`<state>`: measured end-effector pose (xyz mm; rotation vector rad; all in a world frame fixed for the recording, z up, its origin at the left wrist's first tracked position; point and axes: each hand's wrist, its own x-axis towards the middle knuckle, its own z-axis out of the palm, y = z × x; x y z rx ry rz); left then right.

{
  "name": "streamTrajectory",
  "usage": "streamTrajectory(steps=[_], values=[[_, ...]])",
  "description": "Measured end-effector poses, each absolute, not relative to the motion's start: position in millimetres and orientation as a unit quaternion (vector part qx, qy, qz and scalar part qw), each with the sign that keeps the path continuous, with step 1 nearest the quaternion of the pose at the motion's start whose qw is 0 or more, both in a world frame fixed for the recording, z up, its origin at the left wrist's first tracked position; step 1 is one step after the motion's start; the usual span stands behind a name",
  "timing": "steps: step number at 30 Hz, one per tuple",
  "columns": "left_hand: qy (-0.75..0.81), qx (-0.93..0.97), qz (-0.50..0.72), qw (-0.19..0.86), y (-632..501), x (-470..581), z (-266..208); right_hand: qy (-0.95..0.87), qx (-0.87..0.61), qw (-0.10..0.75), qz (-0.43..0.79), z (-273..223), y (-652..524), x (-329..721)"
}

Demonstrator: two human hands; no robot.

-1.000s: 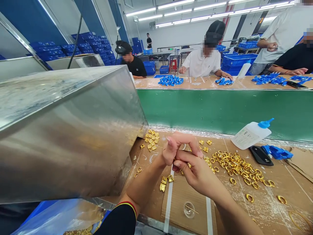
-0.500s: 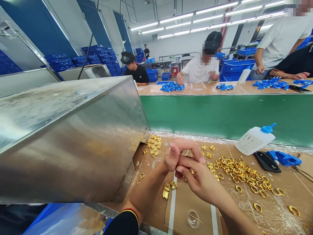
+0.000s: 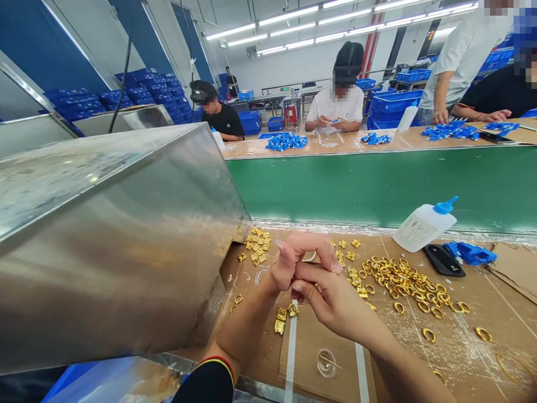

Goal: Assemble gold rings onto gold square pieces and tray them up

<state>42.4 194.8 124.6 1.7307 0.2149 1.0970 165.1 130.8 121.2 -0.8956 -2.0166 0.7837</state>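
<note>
The person's left hand [image 3: 288, 262] and right hand [image 3: 329, 291] meet above and beyond a small clear round plastic cup [image 3: 321, 367], fingers curled together; whether either grip holds anything cannot be told. A thin wooden stick [image 3: 333, 362] leans in the cup, one end past its rim. Beyond the cup to the left lie square gold-coloured metal pieces [image 3: 280, 320]; beyond it to the right, a heap of gold-coloured metal rings [image 3: 386, 274] lies loose on the brown tabletop [image 3: 453, 341]. Farther right-beyond stands a tilted white plastic squeeze bottle [image 3: 422, 228], blue-nozzled, its fill level unclear.
</note>
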Motion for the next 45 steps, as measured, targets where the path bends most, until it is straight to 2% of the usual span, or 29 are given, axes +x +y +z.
streamTrajectory(steps=[14,31,45], values=[[0.074,0.715,0.484,0.499,197.9,46.8,125.7,-0.784,-0.361,0.381,0.331,122.7,133.4,166.4],[0.099,0.739,0.460,0.482,202.7,46.2,118.9,-0.775,-0.354,0.402,0.335,120.9,133.1,165.4],[0.138,0.714,0.459,0.511,191.0,42.6,129.8,-0.775,-0.339,0.366,0.389,124.9,132.0,169.9]])
